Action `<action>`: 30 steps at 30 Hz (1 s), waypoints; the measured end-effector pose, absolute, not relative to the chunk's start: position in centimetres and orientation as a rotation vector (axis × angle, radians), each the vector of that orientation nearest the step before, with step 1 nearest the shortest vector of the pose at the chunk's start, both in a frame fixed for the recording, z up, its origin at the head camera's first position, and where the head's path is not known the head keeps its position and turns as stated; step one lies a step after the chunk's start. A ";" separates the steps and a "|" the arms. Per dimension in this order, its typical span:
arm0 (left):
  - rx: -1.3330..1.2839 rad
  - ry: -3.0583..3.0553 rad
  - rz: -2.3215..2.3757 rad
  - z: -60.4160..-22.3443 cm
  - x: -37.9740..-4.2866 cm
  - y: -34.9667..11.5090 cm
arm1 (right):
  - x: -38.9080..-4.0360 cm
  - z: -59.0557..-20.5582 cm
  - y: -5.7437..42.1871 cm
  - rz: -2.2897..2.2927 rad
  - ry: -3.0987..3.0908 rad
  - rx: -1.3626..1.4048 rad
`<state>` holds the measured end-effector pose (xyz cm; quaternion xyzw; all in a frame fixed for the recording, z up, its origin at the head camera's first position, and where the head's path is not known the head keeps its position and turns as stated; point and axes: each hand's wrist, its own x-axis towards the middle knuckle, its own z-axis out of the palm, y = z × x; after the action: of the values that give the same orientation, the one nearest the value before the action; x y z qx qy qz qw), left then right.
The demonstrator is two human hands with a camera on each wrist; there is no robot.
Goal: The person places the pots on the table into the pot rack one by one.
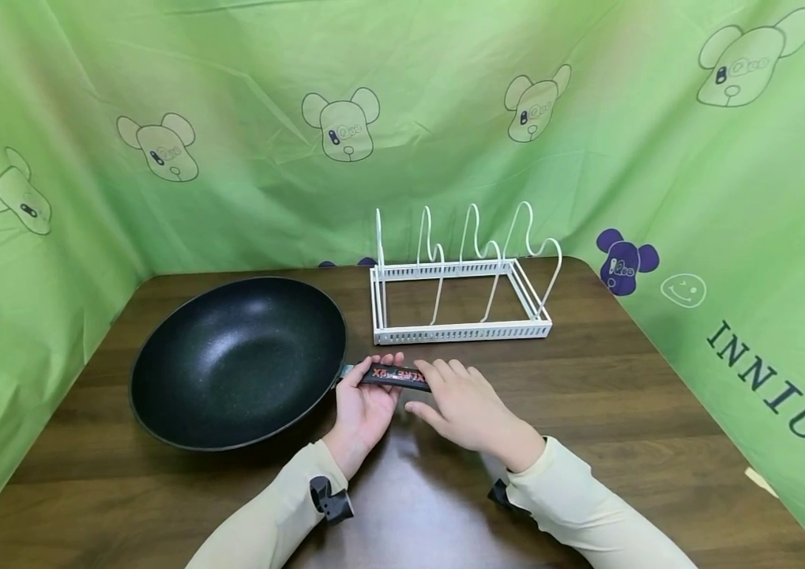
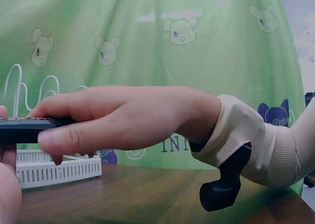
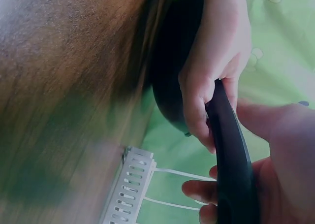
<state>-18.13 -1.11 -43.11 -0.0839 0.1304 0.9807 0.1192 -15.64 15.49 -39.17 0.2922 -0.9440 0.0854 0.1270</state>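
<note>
A large black wok [image 1: 238, 363] with a dark, speckled inside is at the left of the table. Its black handle [image 1: 396, 376], marked with red lettering, points right. My left hand [image 1: 366, 407], palm up, grips the handle close to the pan, thumb on the near side and fingers beyond it. Over the handle's free end lies my right hand [image 1: 469, 407], palm down, with fairly straight fingers and the thumb held apart in the head view. The right wrist view shows the left hand [image 3: 216, 71] round the handle [image 3: 231, 155] and right fingers [image 3: 199, 189] beside it.
Behind the hands stands a white metal rack [image 1: 462, 333] with several wavy upright wire dividers. The wooden table [image 1: 622, 442] ends at a green printed curtain [image 1: 438, 79] at the back and sides.
</note>
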 end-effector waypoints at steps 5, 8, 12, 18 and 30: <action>-0.267 0.338 2.887 -43.2 -18.2 -1.0 | -15.8 -39.3 15.1 0.286 -2.696 0.826; -0.272 0.330 2.902 -43.3 -18.4 -0.9 | -16.0 -39.3 14.9 0.297 -2.683 0.817; -0.281 0.304 2.919 -43.4 -18.5 -0.7 | -16.4 -39.0 14.8 0.337 -2.728 0.805; -0.245 0.247 2.942 -43.5 -18.6 -0.6 | -16.9 -38.9 15.0 0.380 -2.796 0.837; 0.085 0.089 2.863 -44.6 -18.7 -1.2 | -17.2 -39.7 15.3 0.286 -2.635 0.951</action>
<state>-18.67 -1.18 -44.61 0.0293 0.0306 0.9896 0.1375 -17.25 15.27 -39.66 0.3332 -0.9234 0.1001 0.1624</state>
